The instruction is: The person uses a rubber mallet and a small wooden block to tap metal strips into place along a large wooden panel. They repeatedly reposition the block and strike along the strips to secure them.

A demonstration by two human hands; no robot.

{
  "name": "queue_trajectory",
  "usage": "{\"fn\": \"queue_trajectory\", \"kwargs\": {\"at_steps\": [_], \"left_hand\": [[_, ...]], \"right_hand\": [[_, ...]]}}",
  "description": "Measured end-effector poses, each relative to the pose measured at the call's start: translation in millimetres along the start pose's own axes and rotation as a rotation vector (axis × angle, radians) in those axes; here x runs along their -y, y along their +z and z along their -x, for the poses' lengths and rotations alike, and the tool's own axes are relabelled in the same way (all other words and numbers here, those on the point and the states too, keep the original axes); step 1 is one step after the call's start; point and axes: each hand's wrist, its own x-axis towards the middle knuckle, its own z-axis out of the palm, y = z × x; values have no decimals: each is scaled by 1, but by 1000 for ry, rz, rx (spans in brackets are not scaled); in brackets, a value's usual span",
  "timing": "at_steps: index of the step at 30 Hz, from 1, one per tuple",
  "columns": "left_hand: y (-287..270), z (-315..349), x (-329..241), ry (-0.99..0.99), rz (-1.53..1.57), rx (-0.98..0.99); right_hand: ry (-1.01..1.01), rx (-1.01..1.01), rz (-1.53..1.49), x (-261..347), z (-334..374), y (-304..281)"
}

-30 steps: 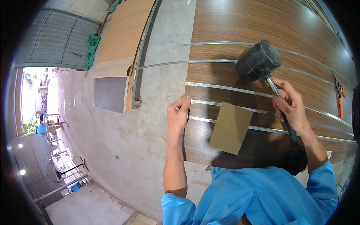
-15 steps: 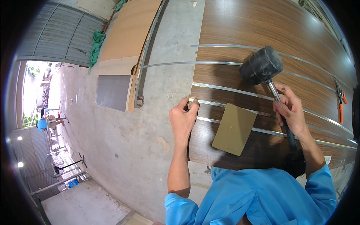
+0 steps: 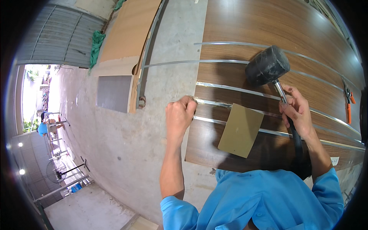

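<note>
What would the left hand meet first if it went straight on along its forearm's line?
Probably the thin metal strip jutting past the brown panel, ahead of the left hand; depth is unclear, so it might miss.

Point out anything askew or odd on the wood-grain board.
On the wood-grain board, one silvery strip sticks out far past the left edge, unlike the three lower strips, which end about there. The olive plate lies at a slant across two of those rather than square to them. No spill shows.
</note>
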Motion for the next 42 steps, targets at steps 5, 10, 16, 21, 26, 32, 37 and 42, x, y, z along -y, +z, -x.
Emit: {"fn": "queue_trajectory", "kwargs": {"at_steps": [5, 10, 16, 21, 26, 32, 37, 42], "left_hand": [[0, 33, -3, -412, 555, -347], [32, 146, -69, 256, -265, -212], [90, 169, -84, 257, -283, -270], [79, 132, -69, 157, -316, -356], [60, 117, -53, 181, -397, -405], [66, 122, -49, 238, -368, -422], [69, 120, -46, 255, -378, -447], [67, 122, -46, 264, -330, -410]], "right_hand": [[17, 0, -17, 3, 4, -3], [-15, 25, -9, 3, 8, -9], [0, 90, 19, 16, 11, -5], [-219, 177, -5, 66, 6, -3], [-606, 124, -64, 109, 10, -2], [-639, 170, 210, 104, 20, 17], [-819, 198, 336, 78, 9, 28], [-421, 364, 812, 62, 4, 45]]}}
